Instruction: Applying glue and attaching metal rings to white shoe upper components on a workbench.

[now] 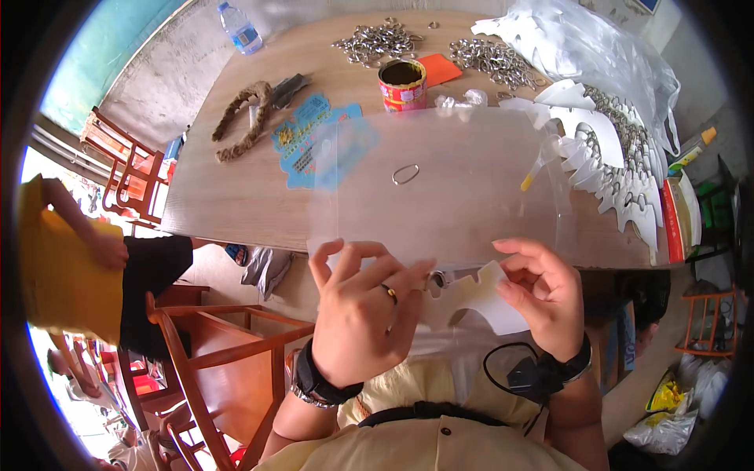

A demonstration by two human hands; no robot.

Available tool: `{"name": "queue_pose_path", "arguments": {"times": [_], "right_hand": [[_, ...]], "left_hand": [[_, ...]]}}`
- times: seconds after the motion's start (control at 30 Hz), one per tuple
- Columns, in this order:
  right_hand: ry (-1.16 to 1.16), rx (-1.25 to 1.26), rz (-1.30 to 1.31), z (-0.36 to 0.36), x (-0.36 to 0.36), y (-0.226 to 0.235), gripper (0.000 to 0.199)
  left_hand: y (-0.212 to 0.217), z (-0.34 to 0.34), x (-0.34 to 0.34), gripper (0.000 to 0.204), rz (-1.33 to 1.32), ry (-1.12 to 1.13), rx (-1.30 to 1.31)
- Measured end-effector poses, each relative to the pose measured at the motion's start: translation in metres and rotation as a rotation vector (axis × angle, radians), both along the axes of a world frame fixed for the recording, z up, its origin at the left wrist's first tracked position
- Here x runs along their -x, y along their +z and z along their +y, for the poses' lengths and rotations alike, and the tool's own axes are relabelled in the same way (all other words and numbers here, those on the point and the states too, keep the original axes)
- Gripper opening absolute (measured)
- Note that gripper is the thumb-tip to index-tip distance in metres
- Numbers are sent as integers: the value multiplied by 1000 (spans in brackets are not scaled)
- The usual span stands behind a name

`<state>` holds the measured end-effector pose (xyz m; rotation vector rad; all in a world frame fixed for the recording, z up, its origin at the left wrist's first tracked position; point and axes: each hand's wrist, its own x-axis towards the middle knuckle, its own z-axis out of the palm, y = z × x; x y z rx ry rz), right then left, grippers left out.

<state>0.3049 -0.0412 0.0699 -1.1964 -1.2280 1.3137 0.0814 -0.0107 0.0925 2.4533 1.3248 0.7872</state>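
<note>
My right hand (550,294) grips a white card (499,304) with cut-out notches between thumb and fingers, above my lap at the table's near edge. At the card's left end, my left hand (357,306) pinches a small shiny metal clip (437,279); its fingertips are slightly blurred and partly hide the clip. Beyond my hands, a single loose wire loop (405,174) lies on a clear plastic sheet (455,216). White cards (636,208) carrying rows of metal clips overlap one another at the table's right.
Piles of metal clips (377,41) lie at the back, near an open tin (403,94) and an orange card (440,69). A clear bag (589,47) rests far right, a bottle (240,30) far left. A wooden chair (228,369) and a person in yellow (75,263) are leftward.
</note>
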Motion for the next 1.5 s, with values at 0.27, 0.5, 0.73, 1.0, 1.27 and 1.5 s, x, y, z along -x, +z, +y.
{"name": "queue_pose_path", "arguments": {"times": [0.27,0.5,0.73,1.0,1.27,1.5], "right_hand": [[48,47,-114,33,13,-9,32],[179,176,-29,45,18,-4,26],[135,222,193,46,41,4,25],[276,142,-36,32,52,6,32],[119,-441,-759,101,48,14,20],[159,-660,-1082,146,66,-27,15]], "left_hand": [[-7,35,9,35,33,65,27],[-13,32,6,40,-122,199,-106],[-47,-37,33,22,-792,-59,707],[-57,-34,-1,9,-1627,340,937],[-73,-43,8,20,-1840,321,791],[-66,-41,11,62,-1869,206,1102]]}}
